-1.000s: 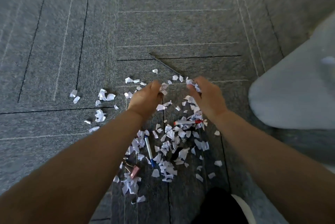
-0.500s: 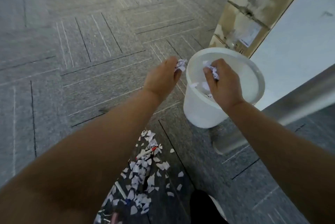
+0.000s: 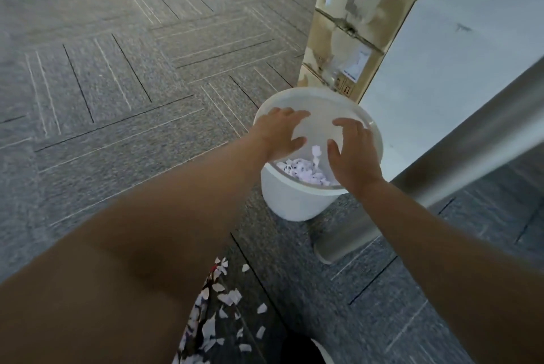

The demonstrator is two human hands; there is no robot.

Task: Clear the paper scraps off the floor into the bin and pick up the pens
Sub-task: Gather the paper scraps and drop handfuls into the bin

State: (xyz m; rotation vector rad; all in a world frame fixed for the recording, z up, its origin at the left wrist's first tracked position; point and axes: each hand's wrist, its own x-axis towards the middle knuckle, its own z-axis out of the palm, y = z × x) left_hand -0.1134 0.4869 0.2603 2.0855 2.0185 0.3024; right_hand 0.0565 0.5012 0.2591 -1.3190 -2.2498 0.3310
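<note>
A white round bin (image 3: 297,201) stands on the grey carpet with a heap of white paper scraps (image 3: 306,173) in its bottom. Both hands hover over its mouth, palms down, fingers spread. My left hand (image 3: 281,135) is above the near-left rim and my right hand (image 3: 353,151) above the near-right rim. One scrap (image 3: 316,153) is falling between them. More scraps (image 3: 217,313) lie on the floor at the bottom, partly hidden by my left forearm. A red-tipped pen (image 3: 212,271) peeks out beside that arm.
A brushed metal post (image 3: 426,187) slants down to the floor just right of the bin. A taped cardboard box (image 3: 353,19) stands behind the bin against a pale wall. A dark shoe tip (image 3: 300,349) shows at the bottom edge.
The view swung from the scrap pile to the bin. Both hands, closed on scraps half a second ago, now hang spread over the bin, and the scraps have dropped in.
</note>
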